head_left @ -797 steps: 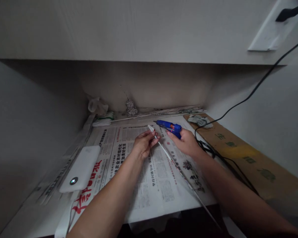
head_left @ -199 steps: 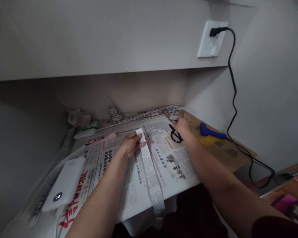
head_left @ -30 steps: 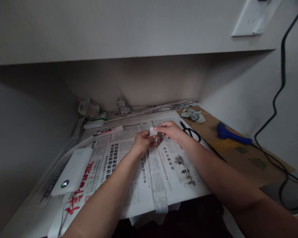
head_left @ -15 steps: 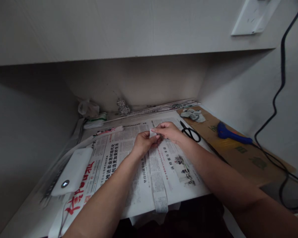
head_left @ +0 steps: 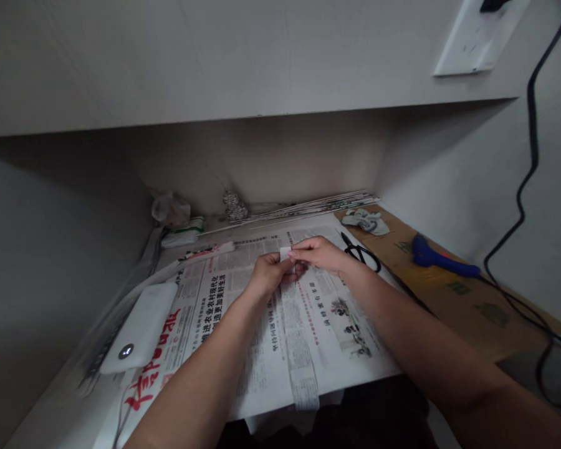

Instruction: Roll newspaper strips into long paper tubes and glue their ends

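A long narrow strip of newspaper runs from the table's front edge up to my hands, its pale folded-looking end showing between the fingertips. My left hand is closed in a pinch on that end. From the right, my right hand pinches the same end with thumb and forefinger. Beneath both hands lies a spread sheet of newspaper with red and black print. Black-handled scissors rest just right of my right hand.
At left sit a white power bank and paper strips. Along the back are thin paper sticks, a plastic bag and a crumpled cloth. A blue glue gun lies on cardboard; a black cable hangs at right.
The fingers have shifted slightly on the strip's end, and more of its pale tip shows upright between them. The whole view has tilted a little, moving everything slightly lower.
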The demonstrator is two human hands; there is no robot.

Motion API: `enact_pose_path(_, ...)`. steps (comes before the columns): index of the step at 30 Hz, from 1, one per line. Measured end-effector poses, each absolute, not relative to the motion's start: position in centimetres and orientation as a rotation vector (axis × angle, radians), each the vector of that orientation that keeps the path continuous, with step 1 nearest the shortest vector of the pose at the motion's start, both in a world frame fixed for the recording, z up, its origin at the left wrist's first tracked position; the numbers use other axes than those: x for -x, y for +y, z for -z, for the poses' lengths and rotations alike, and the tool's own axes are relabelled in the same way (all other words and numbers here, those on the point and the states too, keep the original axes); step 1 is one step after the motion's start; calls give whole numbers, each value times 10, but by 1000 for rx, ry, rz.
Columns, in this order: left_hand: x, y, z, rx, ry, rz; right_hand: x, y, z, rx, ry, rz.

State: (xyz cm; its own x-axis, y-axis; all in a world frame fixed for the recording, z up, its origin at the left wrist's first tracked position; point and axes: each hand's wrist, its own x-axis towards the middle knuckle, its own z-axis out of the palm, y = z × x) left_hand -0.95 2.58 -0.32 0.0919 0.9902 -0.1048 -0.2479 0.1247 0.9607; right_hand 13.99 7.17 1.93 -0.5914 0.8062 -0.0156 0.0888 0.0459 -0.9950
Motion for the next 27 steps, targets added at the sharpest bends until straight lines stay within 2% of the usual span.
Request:
enact_pose_path(12, 6, 20, -1, -976, 993, -1120, -134, 70, -21, 1120, -1479, -1491)
enact_pose_path(18, 5, 21, 1, -1013, 1042, -1124, -131, 70, -19, 1136, -1431, -1536)
enact_pose_path(27, 8, 22, 6, -1069, 1064, -1084, -138, 75, -20, 1109, -1542, -1530)
